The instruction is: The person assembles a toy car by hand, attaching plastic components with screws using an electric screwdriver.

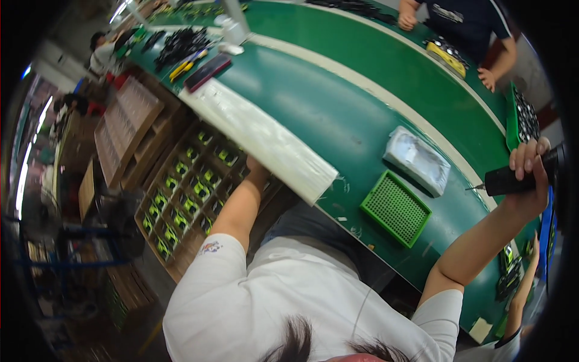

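At the right, my right hand (532,172) is wrapped round a black electric screwdriver (509,181), held above the table with its thin bit pointing left. My left hand (256,166) reaches down past the table's near edge, beside a long white padded strip (259,133). That strip hides its fingers, so whether it holds anything does not show. Under it stands a cardboard box (175,262) divided into compartments, with several black and bright-green parts (199,188) in them. A green perforated basket (395,208) sits on the table between my arms.
Behind the basket lies a white tray (416,160) on the green table (289,90). A dark red case (208,72) and a heap of black parts (181,48) are at the far left. Across the belt (362,51), a person (464,30) works; another arm (525,283) shows at lower right.
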{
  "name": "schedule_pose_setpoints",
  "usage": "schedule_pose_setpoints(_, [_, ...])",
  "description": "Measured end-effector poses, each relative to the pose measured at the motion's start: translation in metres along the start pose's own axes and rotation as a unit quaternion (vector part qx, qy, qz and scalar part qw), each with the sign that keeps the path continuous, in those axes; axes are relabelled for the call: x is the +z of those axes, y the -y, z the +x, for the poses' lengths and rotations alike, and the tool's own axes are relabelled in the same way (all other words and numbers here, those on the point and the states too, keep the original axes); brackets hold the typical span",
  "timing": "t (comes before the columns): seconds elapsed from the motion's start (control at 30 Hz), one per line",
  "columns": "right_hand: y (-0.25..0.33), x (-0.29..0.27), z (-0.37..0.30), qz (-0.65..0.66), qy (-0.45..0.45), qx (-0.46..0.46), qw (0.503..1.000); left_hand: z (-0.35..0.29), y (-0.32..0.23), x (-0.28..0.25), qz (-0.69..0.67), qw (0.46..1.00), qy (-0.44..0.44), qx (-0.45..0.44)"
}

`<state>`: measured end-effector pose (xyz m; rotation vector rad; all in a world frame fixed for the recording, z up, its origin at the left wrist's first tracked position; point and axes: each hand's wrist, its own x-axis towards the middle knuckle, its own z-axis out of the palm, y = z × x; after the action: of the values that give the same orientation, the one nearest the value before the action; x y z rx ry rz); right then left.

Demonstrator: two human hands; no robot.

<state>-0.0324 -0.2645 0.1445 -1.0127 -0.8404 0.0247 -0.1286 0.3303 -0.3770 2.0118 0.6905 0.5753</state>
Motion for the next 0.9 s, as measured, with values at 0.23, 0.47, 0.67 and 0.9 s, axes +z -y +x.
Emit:
schedule_pose_setpoints(0.23, [0.023, 0.0, -0.012, -0.054, -0.035, -0.042, 0.997, -0.053, -0.062, -0.019, 0.085, 0.985, 0.029, 0.149])
schedule_pose_setpoints(0.47, [0.038, 0.01, -0.018, -0.084, -0.079, -0.087, 0.99, -0.065, -0.133, -0.143, 0.18, 0.952, -0.248, -0.025])
schedule_pose_setpoints(0.67, [0.034, -0.003, -0.019, -0.086, -0.079, -0.09, 0.989, -0.082, -0.356, -0.215, -0.291, 0.922, -0.149, 0.209])
schedule_pose_setpoints(0.9, [0.038, -0.04, -0.024, -0.068, -0.039, -0.074, 0.994, -0.171, -0.548, -0.229, -0.414, 0.709, 0.277, 0.499])
